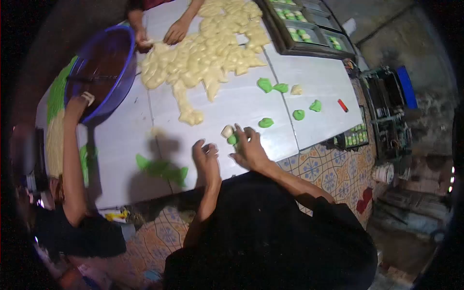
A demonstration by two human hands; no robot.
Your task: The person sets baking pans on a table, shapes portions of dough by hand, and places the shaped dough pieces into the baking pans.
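Note:
My right hand [252, 151] is at the near side of the white table, fingers spread and curved beside a small green dough ball [232, 139]. A cream dough ball [227, 131] sits against the green one, close to the fingertips. To their left, my left hand [208, 162] hovers with fingers loosely bent and apart, nothing in it. Ahead of my right hand lies a green dough lump [266, 123]; more green pieces [298, 115] and a cream piece [296, 90] are scattered to the right. Flattened green dough [162, 169] lies left of my left hand.
A mass of cream dough pieces [193, 63] covers the far table, where another person's hands [178, 32] work. At left, a co-worker's hand [76, 107] is at a blue-rimmed tub [131, 63]. Trays [309, 48] with green-and-cream pieces stand far right. A red lighter [342, 105] lies near the right edge.

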